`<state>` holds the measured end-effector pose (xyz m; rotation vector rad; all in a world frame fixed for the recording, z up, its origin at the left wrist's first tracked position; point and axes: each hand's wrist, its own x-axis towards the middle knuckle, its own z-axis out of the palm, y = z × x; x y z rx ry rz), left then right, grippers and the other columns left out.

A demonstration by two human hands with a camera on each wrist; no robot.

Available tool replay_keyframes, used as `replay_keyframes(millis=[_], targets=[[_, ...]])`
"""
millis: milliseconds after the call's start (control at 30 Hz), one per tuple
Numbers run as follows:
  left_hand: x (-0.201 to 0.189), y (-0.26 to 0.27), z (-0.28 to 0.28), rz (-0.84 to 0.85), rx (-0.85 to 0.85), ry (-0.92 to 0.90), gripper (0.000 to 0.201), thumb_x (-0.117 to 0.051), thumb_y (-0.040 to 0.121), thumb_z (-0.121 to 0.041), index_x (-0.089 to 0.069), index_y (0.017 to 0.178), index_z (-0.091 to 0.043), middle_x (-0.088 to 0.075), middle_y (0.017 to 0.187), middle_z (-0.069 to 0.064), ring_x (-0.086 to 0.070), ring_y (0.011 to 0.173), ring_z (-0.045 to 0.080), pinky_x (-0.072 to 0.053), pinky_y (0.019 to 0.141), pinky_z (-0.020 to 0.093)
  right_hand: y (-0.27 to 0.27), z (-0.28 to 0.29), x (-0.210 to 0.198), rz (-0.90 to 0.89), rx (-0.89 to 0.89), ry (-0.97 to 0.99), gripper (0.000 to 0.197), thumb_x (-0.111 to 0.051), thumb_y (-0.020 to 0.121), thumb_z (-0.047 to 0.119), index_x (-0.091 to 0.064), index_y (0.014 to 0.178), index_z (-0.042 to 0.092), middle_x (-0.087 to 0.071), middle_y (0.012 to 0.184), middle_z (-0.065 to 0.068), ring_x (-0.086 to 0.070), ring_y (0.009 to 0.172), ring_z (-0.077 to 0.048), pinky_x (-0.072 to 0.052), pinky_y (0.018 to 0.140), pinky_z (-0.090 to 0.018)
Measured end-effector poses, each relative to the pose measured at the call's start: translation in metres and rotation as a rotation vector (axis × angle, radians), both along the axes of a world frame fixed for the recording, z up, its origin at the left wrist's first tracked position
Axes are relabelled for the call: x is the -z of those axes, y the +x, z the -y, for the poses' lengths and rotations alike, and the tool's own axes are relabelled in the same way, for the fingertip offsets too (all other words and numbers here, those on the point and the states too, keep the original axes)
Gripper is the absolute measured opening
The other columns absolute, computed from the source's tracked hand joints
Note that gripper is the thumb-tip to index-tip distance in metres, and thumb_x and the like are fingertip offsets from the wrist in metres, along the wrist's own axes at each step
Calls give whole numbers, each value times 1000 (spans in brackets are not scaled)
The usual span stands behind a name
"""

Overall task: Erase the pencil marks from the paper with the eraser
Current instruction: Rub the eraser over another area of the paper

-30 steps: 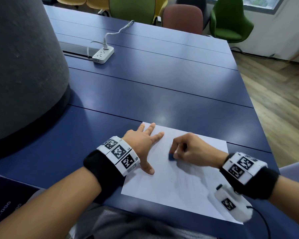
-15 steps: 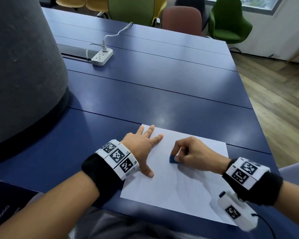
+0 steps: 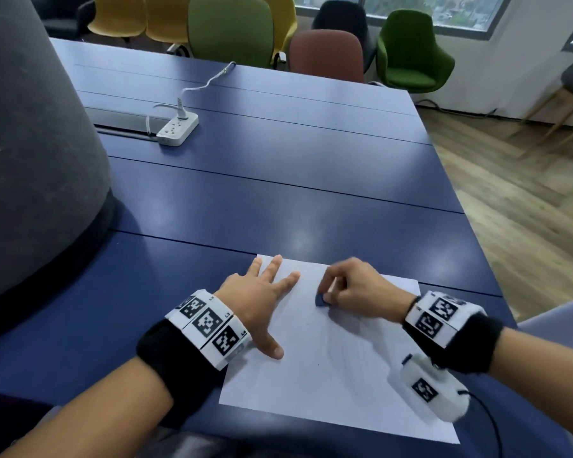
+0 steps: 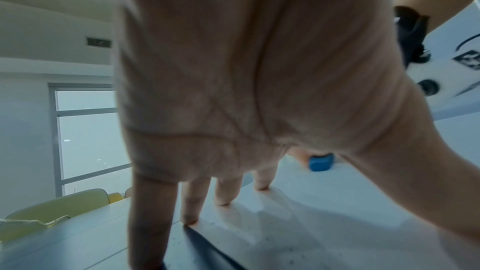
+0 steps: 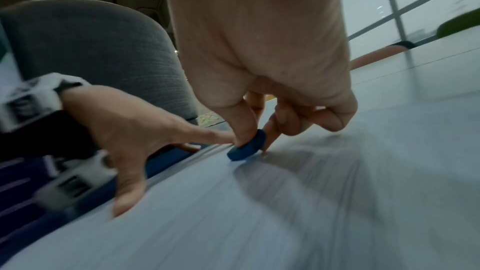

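Note:
A white sheet of paper [image 3: 331, 368] lies on the blue table [image 3: 278, 193] near its front edge. My left hand [image 3: 262, 302] lies flat on the sheet's left part, fingers spread and straight, the fingertips [image 4: 221, 200] pressing down. My right hand [image 3: 348, 285] pinches a small blue eraser [image 3: 321, 299] between thumb and fingers and holds it against the paper; the eraser [image 5: 246, 148] touches the sheet tilted on its edge and also shows past my left palm as the eraser [image 4: 320, 162]. Faint grey pencil marks show on the paper below the eraser; they are too pale to make out.
A large grey fabric-covered object [image 3: 37, 153] stands on the table at the left. A white power strip [image 3: 177, 128] with a cable lies farther back. Several chairs [image 3: 411, 51] stand beyond the far edge. The table's right edge drops to a wooden floor [image 3: 526, 193].
My right hand has shifted the eraser slightly back and forth over the paper's upper middle. The left hand has stayed flat on the sheet. The head camera has tilted a little.

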<state>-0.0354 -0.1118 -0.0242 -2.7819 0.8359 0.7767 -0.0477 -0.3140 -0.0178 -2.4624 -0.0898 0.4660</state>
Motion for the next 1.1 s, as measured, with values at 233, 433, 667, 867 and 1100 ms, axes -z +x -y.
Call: replay_keyframes(millis=[233,433,667,867,1100], targets=[[-1,0,0,-8,-6,6,130,-80,65,-60,14,152,-37,26,160,-2,16,149,25,-33,111,48,-13,-1,6,2,64,63,10,-66,79,5,-72,78,12,-58,55,5,-47,40,1,-34,43,-7],[-2,0,0,-23,-6,15,130,-80,66,-59,15,152,-38,27,160,-2,15,149,25,-31,113,48,9,10,5,68,145,40,10,-64,82,6,-72,81,12,-61,62,4,-53,53,-3,-39,48,-11],[-1,2,0,-38,-9,12,132,-81,66,-59,16,152,-37,28,159,-1,17,149,26,-29,113,50,-19,8,0,-33,-63,9,11,-65,81,7,-72,80,15,-57,56,10,-49,46,0,-37,48,-8],[-1,2,0,-30,-14,14,131,-80,66,-60,15,153,-37,26,160,-1,14,149,26,-29,112,49,-3,4,10,94,135,65,11,-63,83,6,-71,83,13,-64,64,2,-53,53,-4,-38,50,-12],[0,1,0,-9,-9,9,131,-80,65,-60,14,153,-37,25,161,-1,13,150,26,-31,111,49,-30,2,0,-21,-74,7,12,-64,80,6,-72,81,14,-55,55,10,-50,46,0,-35,47,-7]])
